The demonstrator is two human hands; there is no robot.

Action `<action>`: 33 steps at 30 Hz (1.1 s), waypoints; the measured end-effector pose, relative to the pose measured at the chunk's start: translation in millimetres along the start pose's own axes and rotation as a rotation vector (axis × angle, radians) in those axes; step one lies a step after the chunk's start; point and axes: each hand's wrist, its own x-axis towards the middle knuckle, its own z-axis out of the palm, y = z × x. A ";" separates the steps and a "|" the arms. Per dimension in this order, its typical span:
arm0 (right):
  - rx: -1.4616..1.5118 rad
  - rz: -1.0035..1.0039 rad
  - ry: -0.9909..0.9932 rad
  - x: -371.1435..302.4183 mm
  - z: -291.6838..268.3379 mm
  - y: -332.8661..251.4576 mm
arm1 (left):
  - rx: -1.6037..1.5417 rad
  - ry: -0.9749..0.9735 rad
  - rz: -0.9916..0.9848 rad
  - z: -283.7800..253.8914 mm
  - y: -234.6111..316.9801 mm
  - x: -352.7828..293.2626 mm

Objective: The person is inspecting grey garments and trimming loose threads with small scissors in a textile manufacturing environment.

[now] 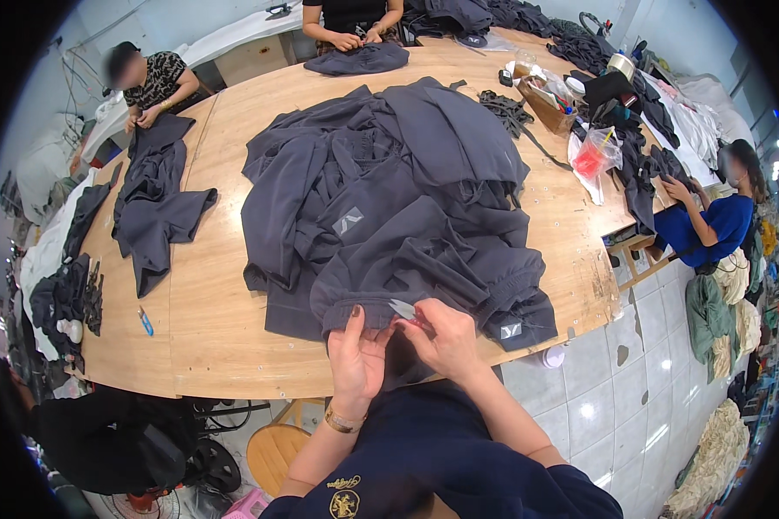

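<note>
My left hand [357, 362] is closed on the gathered elastic edge of a dark grey garment [348, 290], with the thumb on top of the cloth. Close beside it, my right hand [446, 339] grips small thread snips [402, 309] whose pale blades point up and left over the cloth. Part of the garment hangs over the table's near edge between my wrists. Behind my hands lies a large heap of similar dark grey garments [381, 186]. A garment with an elastic edge and a light patch [511, 330] lies just right of my right hand.
The wooden table [208, 329] curves around the heap. Blue-handled snips [145, 322] and another dark garment [151, 208] lie to the left. A red drink [590, 156] stands at the right. People work with dark cloth at the far side, left and right. A stool [277, 454] stands below.
</note>
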 end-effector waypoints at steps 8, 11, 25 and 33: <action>-0.112 -0.090 0.006 3.9 -2.1 -1.5 | 0.038 -0.018 0.068 -2.8 -6.1 -0.2; -0.115 -0.047 -0.035 2.5 -3.5 -1.4 | 0.057 -0.040 0.081 -5.0 -7.4 -0.4; 0.208 0.114 -0.117 -4.7 10.6 -8.6 | 0.109 -0.162 0.165 -16.5 -17.6 -4.1; 0.498 0.403 0.230 3.4 -9.0 9.0 | 0.098 -0.065 0.155 -2.7 -6.7 1.0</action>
